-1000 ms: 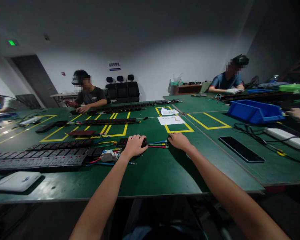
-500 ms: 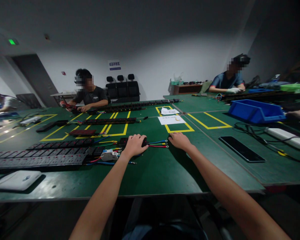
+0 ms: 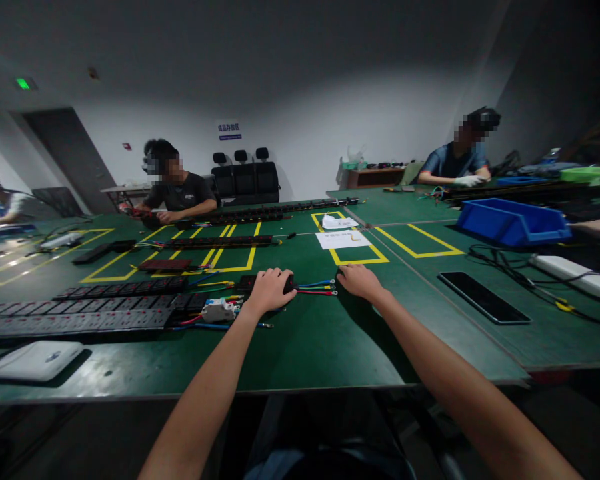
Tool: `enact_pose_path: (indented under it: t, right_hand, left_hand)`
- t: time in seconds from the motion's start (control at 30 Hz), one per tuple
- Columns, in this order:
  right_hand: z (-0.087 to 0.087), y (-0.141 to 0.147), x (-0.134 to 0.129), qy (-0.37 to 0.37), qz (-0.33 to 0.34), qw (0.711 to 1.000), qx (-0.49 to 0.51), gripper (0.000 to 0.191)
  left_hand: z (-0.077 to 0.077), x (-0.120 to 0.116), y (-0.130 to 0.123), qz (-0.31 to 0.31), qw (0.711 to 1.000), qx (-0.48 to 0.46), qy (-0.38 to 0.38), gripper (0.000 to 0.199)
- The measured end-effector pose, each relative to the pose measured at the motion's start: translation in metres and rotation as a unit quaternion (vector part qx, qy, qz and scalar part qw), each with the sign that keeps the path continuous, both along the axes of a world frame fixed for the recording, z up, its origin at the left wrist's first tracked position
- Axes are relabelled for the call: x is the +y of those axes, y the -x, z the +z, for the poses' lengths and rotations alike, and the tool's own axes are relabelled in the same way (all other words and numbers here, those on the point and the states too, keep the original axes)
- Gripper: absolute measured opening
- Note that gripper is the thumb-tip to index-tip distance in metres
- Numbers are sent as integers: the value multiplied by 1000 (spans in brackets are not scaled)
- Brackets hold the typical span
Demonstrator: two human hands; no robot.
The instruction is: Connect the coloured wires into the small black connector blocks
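My left hand (image 3: pixel 271 289) is wrapped over a black module (image 3: pixel 247 284), its fingers gripping the right end. From that end blue, yellow and red wires (image 3: pixel 316 291) with ring terminals run right along the table. Just beyond their tips rests my right hand (image 3: pixel 359 280), fingers curled down; something dark shows at the fingertips, too little to name. Left of my left forearm lies a small grey-white circuit breaker (image 3: pixel 219 309) with wires around it. Long socket strips (image 3: pixel 80 321) with red switches stretch out to the left.
A phone (image 3: pixel 483 298), a blue bin (image 3: pixel 514 223) and a white power bank (image 3: pixel 580 276) with black cables are on the right. A white device (image 3: pixel 36 361) lies front left. Paper sheets (image 3: pixel 344 241) lie ahead within yellow tape. Co-workers sit across the green table (image 3: pixel 320 353).
Both my hands keep their places. Across the table, the co-worker at left has shifted their head slightly left.
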State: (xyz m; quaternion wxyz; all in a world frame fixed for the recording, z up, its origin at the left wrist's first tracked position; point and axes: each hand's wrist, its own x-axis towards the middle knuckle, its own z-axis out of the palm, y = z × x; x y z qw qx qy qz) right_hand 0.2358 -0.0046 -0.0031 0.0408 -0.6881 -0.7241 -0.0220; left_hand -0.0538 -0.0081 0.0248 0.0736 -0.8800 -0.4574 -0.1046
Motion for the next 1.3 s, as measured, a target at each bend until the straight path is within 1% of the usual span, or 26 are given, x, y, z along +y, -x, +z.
enact_pose_path:
  t: [0.3,0.43,0.67,1.3]
  right_hand:
    - [-1,-1,1,4,-1,1000,-1,43]
    - [-1,-1,1,-6,3,1000,-3,43]
    - [-1,-1,1,2,-1,1000,-5,42]
    - [1,0,-1,3,3,1000,5,44]
  left_hand:
    - [1,0,0,0,1000,-3,10,52]
    - [1,0,0,0,1000,-3,8,52]
    - [1,-1,-1,7,1000,7,-1,51]
    - [2,0,0,1,1000,-1,15,52]
